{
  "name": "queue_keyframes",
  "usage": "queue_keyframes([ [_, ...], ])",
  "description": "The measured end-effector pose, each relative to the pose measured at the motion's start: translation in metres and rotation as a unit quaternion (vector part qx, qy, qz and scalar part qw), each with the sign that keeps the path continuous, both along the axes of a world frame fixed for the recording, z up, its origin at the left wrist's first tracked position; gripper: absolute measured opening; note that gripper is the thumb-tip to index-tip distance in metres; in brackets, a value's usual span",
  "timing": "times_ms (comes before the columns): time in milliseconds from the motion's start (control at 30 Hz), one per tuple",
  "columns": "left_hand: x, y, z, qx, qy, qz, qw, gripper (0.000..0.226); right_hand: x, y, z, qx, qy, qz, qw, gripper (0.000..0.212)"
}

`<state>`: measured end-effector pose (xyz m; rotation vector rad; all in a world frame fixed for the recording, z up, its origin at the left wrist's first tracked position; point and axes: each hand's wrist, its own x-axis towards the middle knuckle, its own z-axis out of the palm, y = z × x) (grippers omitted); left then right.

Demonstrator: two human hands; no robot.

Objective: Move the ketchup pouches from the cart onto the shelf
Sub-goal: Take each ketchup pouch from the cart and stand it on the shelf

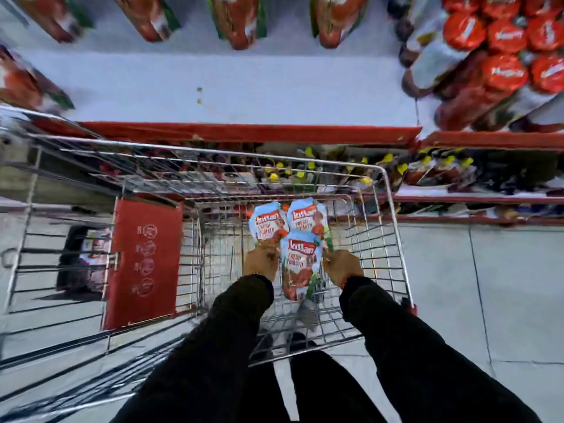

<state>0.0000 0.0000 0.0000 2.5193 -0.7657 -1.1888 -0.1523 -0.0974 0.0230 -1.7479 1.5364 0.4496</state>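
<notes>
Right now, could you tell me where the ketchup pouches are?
In the head view, three ketchup pouches sit low inside the wire cart, centre frame, between the left hand and right hand, below the bare white shelf.

A single wide-angle view looks from the person's head, forward and steeply down. It sits close above the wire cart [392,215], whose basket fills the middle, and faces the shelf [232,96] just beyond; straight lines bow toward the frame edges.
</notes>
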Motion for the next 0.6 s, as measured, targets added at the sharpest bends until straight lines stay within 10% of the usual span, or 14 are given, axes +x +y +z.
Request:
queue_keyframes([
  [600,-0.026,0.010,-0.081,0.005,0.096,0.221,0.971,0.029,-0.001,-0.003,-0.072,0.138,-0.074,-0.264,0.952,0.019],
])
